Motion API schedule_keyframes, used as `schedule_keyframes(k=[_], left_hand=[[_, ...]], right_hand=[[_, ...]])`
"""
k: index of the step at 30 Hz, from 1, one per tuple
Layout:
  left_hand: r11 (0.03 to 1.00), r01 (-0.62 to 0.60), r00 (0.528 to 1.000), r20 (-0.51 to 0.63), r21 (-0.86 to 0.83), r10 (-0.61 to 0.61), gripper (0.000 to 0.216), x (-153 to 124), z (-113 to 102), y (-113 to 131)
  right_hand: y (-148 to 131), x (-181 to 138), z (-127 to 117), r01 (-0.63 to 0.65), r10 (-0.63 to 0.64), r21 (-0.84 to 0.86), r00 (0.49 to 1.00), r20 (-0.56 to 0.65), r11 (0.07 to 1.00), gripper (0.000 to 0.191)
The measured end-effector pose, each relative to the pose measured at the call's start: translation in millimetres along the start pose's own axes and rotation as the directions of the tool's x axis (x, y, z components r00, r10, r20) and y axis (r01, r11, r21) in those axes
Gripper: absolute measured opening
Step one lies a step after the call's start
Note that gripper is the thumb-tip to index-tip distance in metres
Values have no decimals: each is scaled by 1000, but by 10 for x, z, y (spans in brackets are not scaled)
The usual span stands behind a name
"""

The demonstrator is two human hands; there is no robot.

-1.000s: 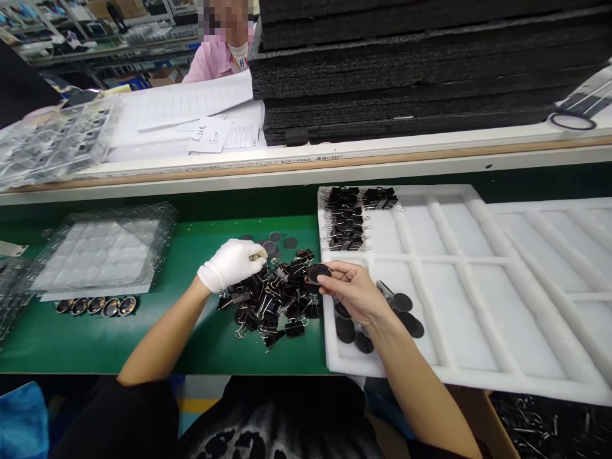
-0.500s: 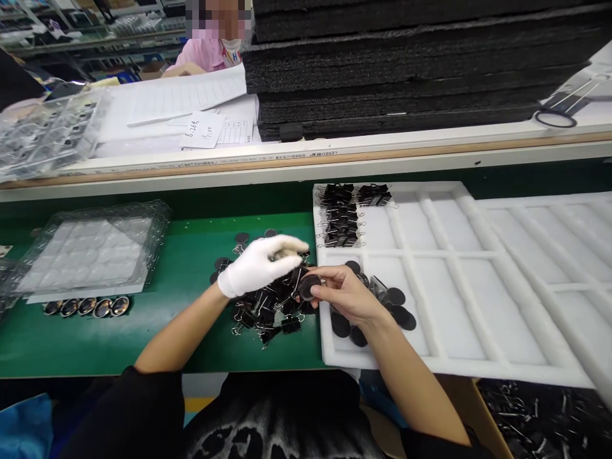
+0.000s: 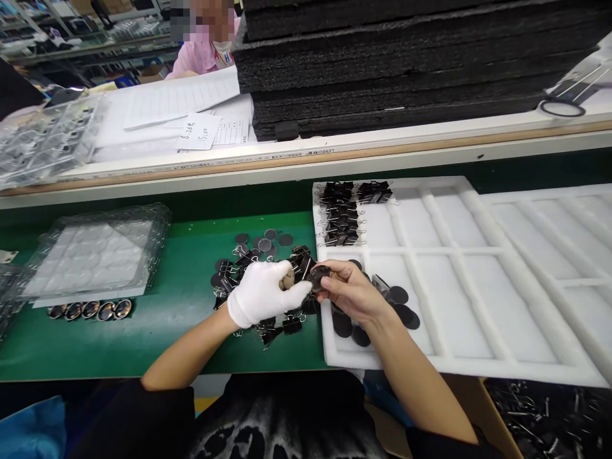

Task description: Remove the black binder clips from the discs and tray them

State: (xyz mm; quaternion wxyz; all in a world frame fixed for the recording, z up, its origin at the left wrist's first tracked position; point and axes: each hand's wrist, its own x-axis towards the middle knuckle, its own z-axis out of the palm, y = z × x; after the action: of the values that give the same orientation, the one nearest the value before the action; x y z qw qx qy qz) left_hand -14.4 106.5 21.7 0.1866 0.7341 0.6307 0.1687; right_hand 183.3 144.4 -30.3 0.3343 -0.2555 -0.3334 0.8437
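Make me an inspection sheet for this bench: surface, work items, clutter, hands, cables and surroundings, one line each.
Surface: green bench top, a white foam tray on it at right.
Work items: heaped black binder clips, dark discs beyond; lined-up clips in the tray's far-left corner, loose discs near-left.
Clutter: clear plastic trays at left, five round shiny parts in a row beside them.
Hands: bare right hand holds a dark round piece; gloved left hand close by, grip unclear.
Cables: nothing seen.
Surroundings: ledge bearing papers and stacked black foam; person in pink beyond.
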Motion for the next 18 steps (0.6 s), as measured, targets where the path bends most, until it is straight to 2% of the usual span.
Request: schedule_keyframes(k=[4,7,9,11,14,18], left_hand=[[1000,-18,999,45,20,17,41,-48,-81,-104],[998,-51,979,196,20,46,44,-111,-164,-170],[998,-64,952,300,6,59,46,-143,-202,-185],[997,-78,933,353,-1,73,47,-159,-216,-189],[993,-119,926,362,7,109,49,-164,-213,-192],[990,-143,910,393,-6,134,50,-163,-227,-193]], right_hand=[[-89,2,-87,128,-154,-188,979,-130,974,28],[-126,11,-132,156,-211,-263,958,-196,952,29],[-128,10,-135,135,-193,-317,968,-159,939,33],[-118,-2,-124,116,-164,-378,982,-98,919,33],[-96,-22,-109,96,-135,-445,989,-59,891,28],[-72,-20,-118,86,-136,-467,988,-75,880,27]])
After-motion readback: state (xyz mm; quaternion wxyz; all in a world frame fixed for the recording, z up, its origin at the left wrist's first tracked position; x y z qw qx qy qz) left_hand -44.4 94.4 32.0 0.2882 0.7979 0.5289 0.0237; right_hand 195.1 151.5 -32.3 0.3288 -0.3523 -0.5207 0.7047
